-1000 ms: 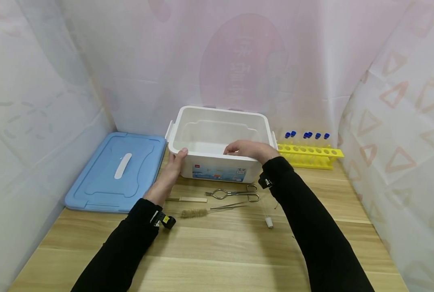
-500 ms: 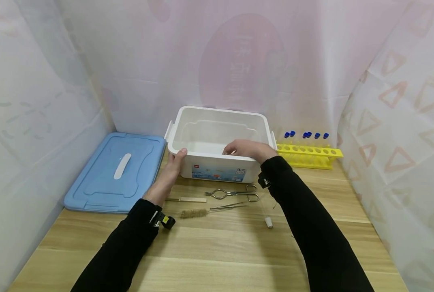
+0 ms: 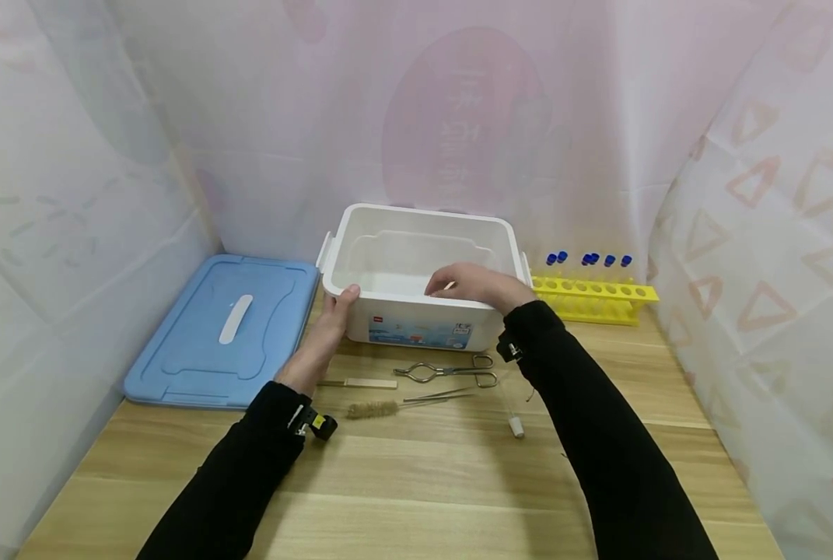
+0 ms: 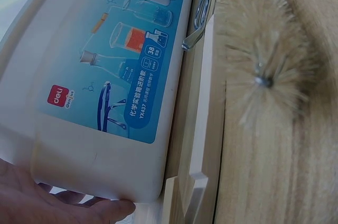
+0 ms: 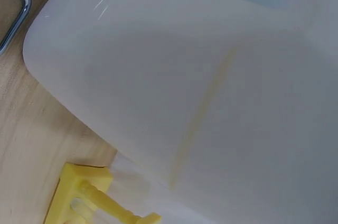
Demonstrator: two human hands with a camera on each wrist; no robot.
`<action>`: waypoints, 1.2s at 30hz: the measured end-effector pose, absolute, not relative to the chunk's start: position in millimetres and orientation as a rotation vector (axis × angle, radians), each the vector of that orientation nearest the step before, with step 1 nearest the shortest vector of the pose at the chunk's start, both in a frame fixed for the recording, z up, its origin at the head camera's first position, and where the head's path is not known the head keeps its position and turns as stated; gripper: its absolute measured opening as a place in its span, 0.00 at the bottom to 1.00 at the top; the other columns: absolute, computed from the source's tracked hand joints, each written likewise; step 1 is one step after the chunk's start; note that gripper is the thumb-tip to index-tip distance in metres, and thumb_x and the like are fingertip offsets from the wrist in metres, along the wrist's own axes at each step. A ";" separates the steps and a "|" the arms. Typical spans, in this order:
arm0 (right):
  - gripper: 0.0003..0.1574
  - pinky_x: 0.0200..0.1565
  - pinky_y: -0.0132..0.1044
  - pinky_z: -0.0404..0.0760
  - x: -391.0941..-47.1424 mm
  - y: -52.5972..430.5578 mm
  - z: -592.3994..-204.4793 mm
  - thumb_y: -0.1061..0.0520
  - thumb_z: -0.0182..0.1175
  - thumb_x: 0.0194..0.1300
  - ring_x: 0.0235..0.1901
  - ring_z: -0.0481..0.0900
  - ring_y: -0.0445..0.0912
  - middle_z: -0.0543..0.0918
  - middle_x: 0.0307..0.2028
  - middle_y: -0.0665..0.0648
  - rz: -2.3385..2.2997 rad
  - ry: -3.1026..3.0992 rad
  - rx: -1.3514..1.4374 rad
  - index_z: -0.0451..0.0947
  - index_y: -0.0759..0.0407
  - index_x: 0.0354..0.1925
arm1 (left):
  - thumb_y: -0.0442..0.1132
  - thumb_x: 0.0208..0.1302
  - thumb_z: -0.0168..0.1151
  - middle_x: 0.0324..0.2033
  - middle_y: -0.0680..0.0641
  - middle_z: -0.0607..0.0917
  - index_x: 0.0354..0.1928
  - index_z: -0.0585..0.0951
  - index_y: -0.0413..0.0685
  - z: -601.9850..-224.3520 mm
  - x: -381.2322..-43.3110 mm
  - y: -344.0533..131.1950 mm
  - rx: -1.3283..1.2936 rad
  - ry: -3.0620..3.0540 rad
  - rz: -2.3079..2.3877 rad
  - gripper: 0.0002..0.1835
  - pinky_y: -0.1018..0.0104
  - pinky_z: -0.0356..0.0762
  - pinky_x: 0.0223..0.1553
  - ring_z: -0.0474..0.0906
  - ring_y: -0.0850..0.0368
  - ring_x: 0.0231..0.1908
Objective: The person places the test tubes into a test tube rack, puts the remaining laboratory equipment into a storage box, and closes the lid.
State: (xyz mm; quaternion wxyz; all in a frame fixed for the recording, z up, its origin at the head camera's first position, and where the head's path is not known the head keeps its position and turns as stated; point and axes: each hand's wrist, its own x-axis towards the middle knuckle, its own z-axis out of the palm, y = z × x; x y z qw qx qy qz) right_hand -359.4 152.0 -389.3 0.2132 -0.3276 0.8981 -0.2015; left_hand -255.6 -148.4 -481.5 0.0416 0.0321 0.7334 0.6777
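Note:
A white plastic storage box (image 3: 416,225) with a printed label (image 3: 419,332) stands at the back of the table. My left hand (image 3: 323,336) grips its front left corner, thumb on the rim. In the left wrist view, fingers (image 4: 108,211) of that hand lie against the box's side. My right hand (image 3: 475,284) reaches over the front rim into the box, fingers bent downward. The front wall hides its fingertips and whatever they touch, so I cannot tell whether it holds anything. The right wrist view shows only the box's outer wall (image 5: 132,76) and things beside it.
A blue lid (image 3: 199,342) lies left. Before the box lie crucible tongs (image 3: 423,373), a wooden-handled tool (image 3: 370,383), tweezers (image 3: 437,397), a bristle brush (image 3: 372,409) and a white-ended piece (image 3: 516,427). A yellow test tube rack (image 3: 591,291) with several blue-capped tubes stands right.
Inside the box my right hand has shifted slightly to the left and its fingers have moved a little. My left hand stays at the corner.

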 end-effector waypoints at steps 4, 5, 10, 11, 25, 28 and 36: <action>0.22 0.79 0.56 0.83 -356.3 154.3 -387.0 0.53 0.62 0.93 0.76 0.85 0.61 0.89 0.72 0.63 -0.651 2.579 -0.880 0.86 0.60 0.74 | 0.73 0.83 0.47 0.95 0.38 0.45 0.97 0.33 0.72 -480.4 -255.4 -147.6 0.099 2.242 2.078 0.53 0.19 0.39 0.93 0.43 0.33 0.95; 0.22 0.79 0.56 0.83 -355.2 155.5 -386.4 0.53 0.62 0.93 0.76 0.85 0.60 0.89 0.72 0.62 -0.677 2.594 -0.864 0.86 0.60 0.74 | 0.73 0.83 0.47 0.95 0.38 0.44 0.97 0.33 0.72 -480.2 -255.2 -147.5 0.096 2.241 2.076 0.53 0.19 0.39 0.93 0.42 0.33 0.95; 0.21 0.79 0.55 0.83 -347.2 164.4 -382.3 0.50 0.62 0.93 0.76 0.86 0.57 0.88 0.74 0.58 -0.751 2.668 -0.837 0.86 0.55 0.74 | 0.73 0.84 0.47 0.97 0.40 0.38 0.97 0.30 0.75 -480.9 -254.1 -146.8 0.089 2.252 2.058 0.54 0.19 0.41 0.93 0.40 0.33 0.96; 0.21 0.80 0.55 0.82 -345.4 166.5 -381.4 0.50 0.62 0.94 0.76 0.86 0.57 0.88 0.75 0.58 -0.764 2.681 -0.839 0.86 0.54 0.74 | 0.73 0.84 0.47 0.97 0.41 0.37 0.97 0.29 0.75 -481.1 -253.8 -146.7 0.087 2.256 2.052 0.54 0.19 0.41 0.93 0.40 0.33 0.96; 0.20 0.80 0.57 0.85 -314.1 185.4 -366.8 0.55 0.61 0.93 0.75 0.86 0.61 0.87 0.74 0.64 -0.862 2.764 -0.939 0.85 0.60 0.73 | 0.73 0.83 0.46 0.97 0.39 0.38 0.97 0.30 0.71 -480.4 -255.5 -145.8 0.079 2.244 2.072 0.55 0.19 0.38 0.93 0.38 0.32 0.96; 0.20 0.78 0.58 0.86 -305.7 190.0 -365.0 0.56 0.62 0.93 0.74 0.86 0.61 0.87 0.72 0.64 -0.872 2.774 -0.939 0.86 0.60 0.73 | 0.74 0.83 0.46 0.97 0.39 0.37 0.97 0.29 0.70 -480.0 -255.8 -145.6 0.072 2.244 2.065 0.56 0.19 0.37 0.93 0.37 0.33 0.96; 0.21 0.76 0.60 0.88 -285.6 205.0 -365.5 0.60 0.64 0.91 0.75 0.86 0.63 0.88 0.72 0.66 -0.916 2.801 -0.928 0.85 0.63 0.73 | 0.74 0.82 0.47 0.97 0.38 0.36 0.97 0.29 0.66 -481.1 -256.6 -145.2 0.058 2.245 2.053 0.58 0.20 0.38 0.93 0.36 0.33 0.97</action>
